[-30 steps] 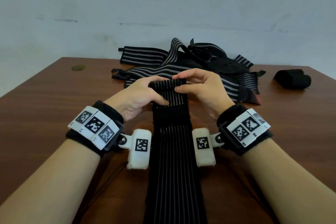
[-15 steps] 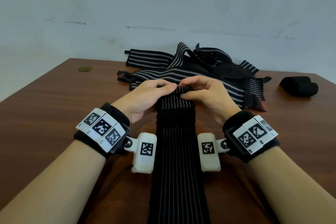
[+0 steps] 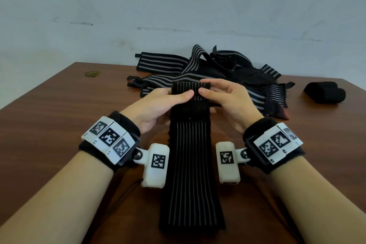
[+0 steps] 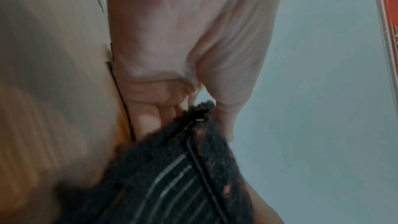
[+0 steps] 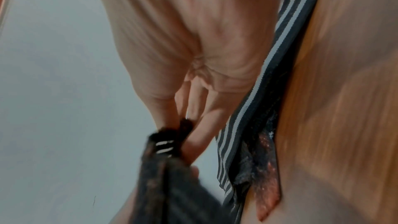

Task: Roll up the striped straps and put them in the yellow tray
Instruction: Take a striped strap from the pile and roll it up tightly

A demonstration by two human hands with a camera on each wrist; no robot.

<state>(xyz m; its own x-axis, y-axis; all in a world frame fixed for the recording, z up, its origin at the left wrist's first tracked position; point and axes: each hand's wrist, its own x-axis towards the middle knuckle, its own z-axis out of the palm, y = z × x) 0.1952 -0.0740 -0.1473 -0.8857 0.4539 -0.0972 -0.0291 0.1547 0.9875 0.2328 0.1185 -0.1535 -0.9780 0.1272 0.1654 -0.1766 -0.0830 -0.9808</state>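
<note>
Starting the roll
Our hands (image 3: 195, 95) pinch the strap (image 3: 191, 156) end; next we must roll it tightly.

Soft, even light fills the head view, which is sharp at centre, with mild sheen on the bench (image 3: 49, 125) and faint shadows under the wrists. Lines bow toward the frame edges. Both wrist views are dimmer and soft: wood grain smears at the left wrist's lower left and the right wrist's right edge.

Left hand's fingers (image 3: 166, 90) hidden behind striped strap (image 3: 191, 156)
</note>
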